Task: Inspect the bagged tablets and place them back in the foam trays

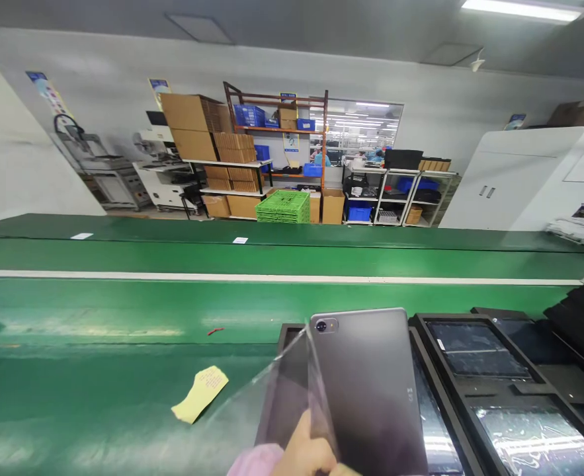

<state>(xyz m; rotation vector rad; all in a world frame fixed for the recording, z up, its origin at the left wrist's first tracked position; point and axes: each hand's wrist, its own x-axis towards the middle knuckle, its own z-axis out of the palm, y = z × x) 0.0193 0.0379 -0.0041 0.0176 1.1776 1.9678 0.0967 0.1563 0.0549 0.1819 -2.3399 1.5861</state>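
A grey tablet computer (366,383) shows its back, with the camera lens at the upper left corner. It is tilted up over a black tray (292,334). A clear plastic film (272,390) stands away from the tablet's left edge and stretches to the left. My left hand (306,453), with pink material at its wrist side, is closed on the film near the tablet's lower left side. A bit of skin shows at the bottom edge beside it; whose hand it belongs to I cannot tell. My right hand does not plainly show.
Black trays (455,390) with film-covered screens lie at the right, beside stacked black trays (582,324). A yellow paper note (202,393) and a red scrap (215,331) lie on the green belt (98,383). Behind stand green crates (282,206), shelves and cartons (192,125).
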